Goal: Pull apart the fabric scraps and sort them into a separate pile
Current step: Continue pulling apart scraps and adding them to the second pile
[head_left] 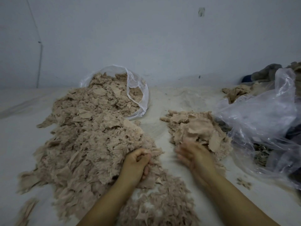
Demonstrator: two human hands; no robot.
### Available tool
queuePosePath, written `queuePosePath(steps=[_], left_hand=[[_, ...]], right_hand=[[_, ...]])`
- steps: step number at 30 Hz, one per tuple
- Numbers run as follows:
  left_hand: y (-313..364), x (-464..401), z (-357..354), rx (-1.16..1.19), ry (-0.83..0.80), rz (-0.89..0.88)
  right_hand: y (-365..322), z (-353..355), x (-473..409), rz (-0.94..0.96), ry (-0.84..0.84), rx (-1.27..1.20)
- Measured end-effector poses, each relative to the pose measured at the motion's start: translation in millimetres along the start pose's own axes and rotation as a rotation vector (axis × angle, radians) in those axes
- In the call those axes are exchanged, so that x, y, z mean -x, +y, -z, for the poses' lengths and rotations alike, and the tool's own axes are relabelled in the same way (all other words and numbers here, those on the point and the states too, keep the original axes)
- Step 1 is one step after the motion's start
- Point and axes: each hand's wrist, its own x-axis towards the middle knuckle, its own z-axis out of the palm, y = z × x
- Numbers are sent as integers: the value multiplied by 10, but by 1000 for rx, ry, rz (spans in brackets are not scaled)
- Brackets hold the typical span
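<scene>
- Left hand [136,162], fist curled, grips scraps at the near edge of the big pile [91,136].
- Right hand [192,154], blurred, fingers spread loosely, reaches the smaller pile [198,128]; grip unclear.

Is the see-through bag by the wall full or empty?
Full: the clear bag lies tipped, mouth open, and beige scraps spill from it.

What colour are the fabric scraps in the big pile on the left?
Pale pinkish beige, the fabric scraps, seen in the head view.
</scene>
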Motion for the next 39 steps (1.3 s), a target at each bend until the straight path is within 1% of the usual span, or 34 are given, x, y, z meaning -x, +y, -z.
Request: queuePosePath(steps=[1, 2, 4, 5, 6, 7, 9, 10, 12, 14, 16, 19, 21, 22, 25, 26, 27, 28, 29, 30, 32, 35, 39], left_hand=[[-1, -10, 0, -18, 22, -28], [-4, -16, -1, -38, 37, -54], [-22, -25, -8, -80, 53, -100], [-33, -27, -10, -100, 56, -116], [-45, -31, -7, -119, 55, -126], [-62, -37, 2, -142, 51, -131], [-90, -42, 24, -222, 23, -150], [-98, -45, 35, -284, 7, -173], [-114, -70, 57, -473, -6, -236], [-127, -105, 75, -642, -11, -295], [-124, -114, 94, -677, -30, -310], [-136, -80, 99, -618, -120, -323], [-164, -69, 89, -594, -118, -319], [-161, -66, 82, -499, -116, -278], [-72, -45, 61, 34, -153, -54], [-44, -41, 53, 170, -156, 8], [-34, -38, 55, 272, -173, 57], [-37, -36, 53, 324, -199, 89], [-33, -29, 51, 305, -220, 100], [-24, -16, 42, 237, -225, 100], [-43, -19, 29, 137, -171, 97], [-47, -47, 6, 160, -25, 81], [-7, -76, -16, 228, 101, 97]], right_hand=[[76, -18, 37, -29, -56, 178], [167, -39, 62, -12, -105, 409], [314, -102, 66, 121, -182, 947], [360, -137, 59, 203, -215, 1168], [373, -174, 67, 265, -236, 1285], [373, -193, 75, 288, -240, 1292], [378, -164, 73, 284, -218, 1086], [365, -138, 76, 281, -208, 992], [313, -93, 81, 281, -216, 911], [263, -81, 101, 253, -286, 801], [242, -105, 115, 233, -358, 641], [232, -126, 106, 210, -336, 466], [247, -100, 92, 179, -311, 444], [258, -83, 89, 161, -314, 455], [272, -67, 91, 134, -324, 466], [276, -73, 93, 135, -321, 461], [278, -85, 97, 141, -312, 458], [282, -95, 101, 148, -299, 454], [287, -104, 105, 153, -285, 449], [291, -110, 110, 157, -275, 439], [287, -114, 116, 161, -278, 406], [266, -110, 109, 179, -276, 360], [302, -108, 79, 144, -273, 327]])
